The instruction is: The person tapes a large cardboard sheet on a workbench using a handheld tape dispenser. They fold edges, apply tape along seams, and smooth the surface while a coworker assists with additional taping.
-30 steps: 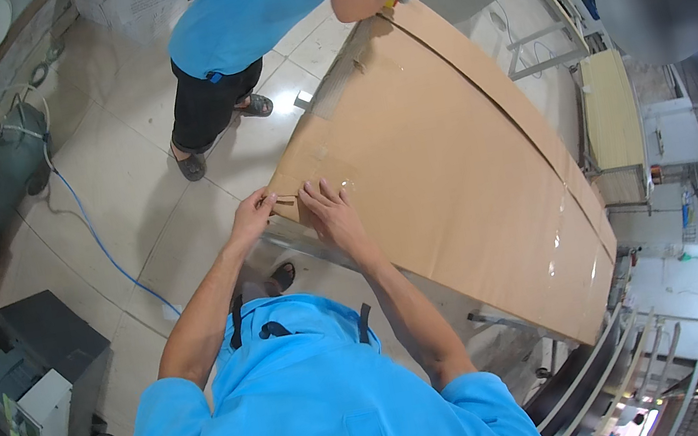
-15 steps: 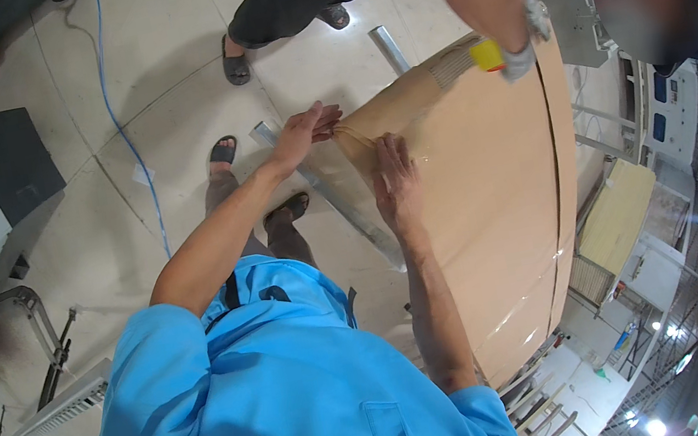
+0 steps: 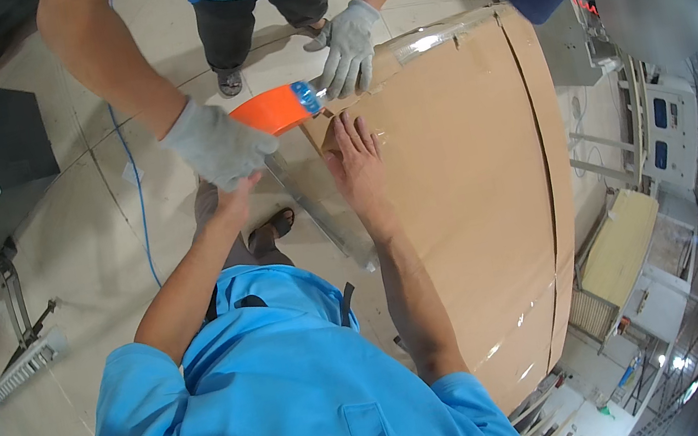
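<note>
A large flat package wrapped in brown cardboard (image 3: 474, 186) stretches across the right half of the view. My right hand (image 3: 355, 161) lies on its near left corner with the fingers stretched out flat. My left hand (image 3: 236, 202) is just left of that corner, its fingers mostly hidden behind a co-worker's grey-gloved hand (image 3: 219, 143). That gloved hand is at an orange tape dispenser (image 3: 270, 112), held at the package's corner. The co-worker's other gloved hand (image 3: 349, 48) presses at the package's far left edge, beside the dispenser's tip.
A metal bar (image 3: 315, 210) runs beneath the package's left side. To the left, a blue cable (image 3: 137, 190) crosses the tiled floor near a dark grey cabinet (image 3: 4, 139). A yellowish board (image 3: 623, 244) and white machinery (image 3: 668, 129) stand at the right.
The co-worker has moved left to the package's corner, bringing the orange tape dispenser. My left hand has drawn back left and nearer; my right has shifted slightly left, staying on the cardboard.
</note>
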Available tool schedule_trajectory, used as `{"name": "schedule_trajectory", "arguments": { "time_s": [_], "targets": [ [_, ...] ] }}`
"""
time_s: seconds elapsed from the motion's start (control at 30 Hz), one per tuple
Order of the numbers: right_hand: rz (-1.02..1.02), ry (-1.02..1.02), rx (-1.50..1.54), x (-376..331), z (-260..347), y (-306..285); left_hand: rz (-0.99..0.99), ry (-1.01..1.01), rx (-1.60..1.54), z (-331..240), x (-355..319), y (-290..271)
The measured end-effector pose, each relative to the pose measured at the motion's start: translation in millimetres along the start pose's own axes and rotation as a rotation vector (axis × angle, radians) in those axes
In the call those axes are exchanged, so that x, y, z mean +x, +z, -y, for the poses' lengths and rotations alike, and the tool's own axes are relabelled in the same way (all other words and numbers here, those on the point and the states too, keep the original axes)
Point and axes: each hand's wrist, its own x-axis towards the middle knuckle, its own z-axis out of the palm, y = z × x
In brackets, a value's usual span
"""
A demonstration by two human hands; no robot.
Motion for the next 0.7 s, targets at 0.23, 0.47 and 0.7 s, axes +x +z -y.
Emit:
{"name": "schedule_trajectory", "arguments": {
  "time_s": [0.23, 0.47, 0.7],
  "targets": [
    [-0.236, -0.146, 0.206, 15.9, -4.2, -17.4, 0.328, -0.165, 0.424, -2.3, -68.3, -8.5],
    [-0.006, -0.321, 0.025, 48.3, 20.9, -4.7, 0.429, 0.239, 0.450, -24.5, -94.1, 36.5],
    [-0.033, -0.286, -0.032, 36.0, 10.0, 15.7, -0.221, 1.146, 0.521, -77.5, 4.4, 73.4]
  ]
}}
